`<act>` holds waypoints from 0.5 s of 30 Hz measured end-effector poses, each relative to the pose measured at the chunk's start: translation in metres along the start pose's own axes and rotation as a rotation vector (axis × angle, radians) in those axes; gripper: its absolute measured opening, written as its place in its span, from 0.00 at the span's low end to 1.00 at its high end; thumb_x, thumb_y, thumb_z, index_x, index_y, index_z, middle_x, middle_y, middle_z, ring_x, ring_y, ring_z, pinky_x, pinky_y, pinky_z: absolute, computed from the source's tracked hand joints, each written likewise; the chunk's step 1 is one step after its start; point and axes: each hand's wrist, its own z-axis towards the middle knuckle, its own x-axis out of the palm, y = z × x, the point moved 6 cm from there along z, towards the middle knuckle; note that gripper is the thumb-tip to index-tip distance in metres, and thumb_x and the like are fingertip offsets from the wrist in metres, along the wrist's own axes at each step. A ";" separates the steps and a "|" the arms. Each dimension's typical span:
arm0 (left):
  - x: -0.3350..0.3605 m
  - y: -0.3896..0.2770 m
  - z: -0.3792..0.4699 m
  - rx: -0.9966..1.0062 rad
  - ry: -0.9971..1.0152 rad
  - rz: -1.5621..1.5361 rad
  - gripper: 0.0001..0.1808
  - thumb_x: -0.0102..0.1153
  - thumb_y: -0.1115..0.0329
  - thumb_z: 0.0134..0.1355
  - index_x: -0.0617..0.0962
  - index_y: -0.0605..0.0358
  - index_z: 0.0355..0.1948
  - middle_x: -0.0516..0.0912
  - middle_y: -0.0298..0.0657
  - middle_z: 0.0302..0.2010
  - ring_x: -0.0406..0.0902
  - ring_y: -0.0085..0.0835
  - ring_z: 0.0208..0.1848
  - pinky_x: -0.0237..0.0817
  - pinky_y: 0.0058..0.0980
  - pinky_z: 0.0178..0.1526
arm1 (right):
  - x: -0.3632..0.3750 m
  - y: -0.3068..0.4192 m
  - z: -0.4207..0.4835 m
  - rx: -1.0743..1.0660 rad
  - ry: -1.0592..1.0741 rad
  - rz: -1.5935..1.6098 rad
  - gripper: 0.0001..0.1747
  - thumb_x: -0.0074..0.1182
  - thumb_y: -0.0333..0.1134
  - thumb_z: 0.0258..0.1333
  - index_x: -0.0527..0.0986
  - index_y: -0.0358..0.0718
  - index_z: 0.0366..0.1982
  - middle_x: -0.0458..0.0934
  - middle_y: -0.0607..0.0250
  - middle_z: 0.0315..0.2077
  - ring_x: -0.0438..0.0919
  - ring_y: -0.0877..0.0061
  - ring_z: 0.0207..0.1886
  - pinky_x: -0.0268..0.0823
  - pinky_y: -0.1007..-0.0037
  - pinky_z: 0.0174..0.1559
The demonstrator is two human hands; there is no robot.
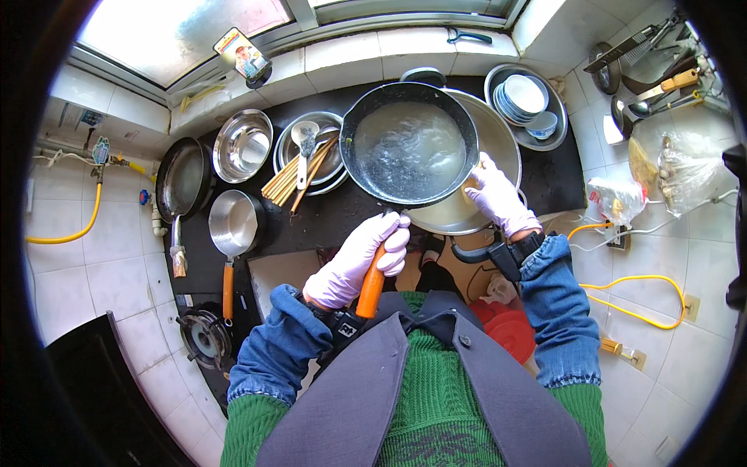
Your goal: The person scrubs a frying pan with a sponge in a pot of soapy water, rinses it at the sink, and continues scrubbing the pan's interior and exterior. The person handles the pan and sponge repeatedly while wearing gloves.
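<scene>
My left hand (365,257), in a pale lilac glove, grips the orange handle of a black deep pan (408,149) with cloudy water in it. The pan is held over a large steel basin or pot (496,128), which also has cloudy liquid inside and is partly hidden behind it. My right hand (496,190), gloved the same way, is at the pan's lower right rim, above the large vessel. Something yellowish shows by its fingers; whether they hold it or the rim, I cannot tell.
Left on the black counter are a steel bowl (243,146), a small saucepan (233,225), a frying pan (184,175), and stacked bowls with chopsticks (315,166) and a spoon. A basin of dishes (525,105) stands right. A gas burner (204,337) lies lower left; utensils hang upper right.
</scene>
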 end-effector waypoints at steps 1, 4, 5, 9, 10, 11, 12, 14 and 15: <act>-0.001 0.001 0.000 -0.007 -0.004 0.002 0.13 0.48 0.57 0.76 0.76 0.55 0.46 0.69 0.29 0.23 0.63 0.18 0.17 0.58 0.22 0.24 | -0.004 0.003 -0.002 -0.028 -0.068 0.013 0.24 0.65 0.34 0.53 0.79 0.47 0.54 0.64 0.46 0.66 0.74 0.51 0.61 0.65 0.61 0.65; -0.002 -0.002 -0.001 0.020 -0.016 0.082 0.12 0.49 0.57 0.75 0.75 0.54 0.46 0.70 0.29 0.23 0.64 0.18 0.17 0.58 0.22 0.24 | -0.016 0.006 -0.010 -0.061 -0.217 0.094 0.25 0.63 0.27 0.53 0.74 0.43 0.55 0.70 0.50 0.60 0.72 0.56 0.63 0.63 0.62 0.67; -0.002 -0.003 -0.002 0.027 -0.019 0.114 0.12 0.49 0.57 0.75 0.74 0.54 0.46 0.70 0.29 0.23 0.65 0.19 0.17 0.59 0.22 0.24 | -0.021 0.007 -0.013 -0.089 -0.252 0.157 0.24 0.62 0.26 0.53 0.74 0.42 0.54 0.70 0.51 0.59 0.72 0.57 0.63 0.62 0.62 0.68; -0.007 -0.010 -0.003 0.038 -0.093 0.183 0.12 0.50 0.57 0.75 0.73 0.54 0.45 0.72 0.29 0.25 0.67 0.19 0.18 0.62 0.22 0.24 | -0.044 0.006 -0.019 -0.109 -0.365 0.379 0.18 0.57 0.20 0.55 0.73 0.43 0.47 0.72 0.55 0.57 0.72 0.61 0.61 0.61 0.64 0.68; -0.008 -0.012 -0.004 0.038 -0.096 0.191 0.12 0.50 0.57 0.75 0.73 0.54 0.45 0.72 0.29 0.25 0.67 0.19 0.18 0.62 0.22 0.24 | -0.053 0.007 -0.021 -0.113 -0.446 0.497 0.22 0.58 0.18 0.50 0.74 0.45 0.47 0.75 0.57 0.53 0.75 0.63 0.59 0.62 0.65 0.66; -0.010 -0.012 -0.005 0.033 -0.108 0.187 0.12 0.50 0.57 0.75 0.73 0.54 0.45 0.73 0.30 0.25 0.68 0.19 0.18 0.63 0.22 0.24 | -0.061 0.006 -0.024 -0.085 -0.458 0.576 0.22 0.56 0.16 0.52 0.73 0.44 0.48 0.76 0.60 0.51 0.75 0.67 0.58 0.64 0.67 0.65; -0.011 -0.013 -0.005 0.040 -0.101 0.202 0.12 0.50 0.57 0.75 0.74 0.54 0.45 0.73 0.30 0.25 0.68 0.19 0.18 0.62 0.22 0.24 | -0.072 0.011 -0.028 -0.118 -0.487 0.600 0.22 0.55 0.16 0.54 0.72 0.44 0.48 0.76 0.60 0.51 0.75 0.69 0.58 0.65 0.67 0.64; -0.014 -0.013 -0.005 0.037 -0.098 0.193 0.12 0.50 0.56 0.75 0.74 0.54 0.44 0.73 0.30 0.25 0.68 0.19 0.18 0.62 0.22 0.23 | -0.093 0.023 -0.034 -0.113 -0.524 0.601 0.22 0.54 0.15 0.58 0.70 0.43 0.51 0.77 0.60 0.51 0.75 0.71 0.56 0.68 0.68 0.62; -0.016 -0.012 -0.004 0.038 -0.090 0.200 0.12 0.50 0.56 0.75 0.74 0.54 0.44 0.73 0.30 0.25 0.68 0.19 0.18 0.61 0.22 0.23 | -0.101 0.029 -0.033 -0.082 -0.516 0.681 0.24 0.57 0.17 0.58 0.68 0.43 0.54 0.77 0.59 0.51 0.77 0.71 0.56 0.68 0.68 0.61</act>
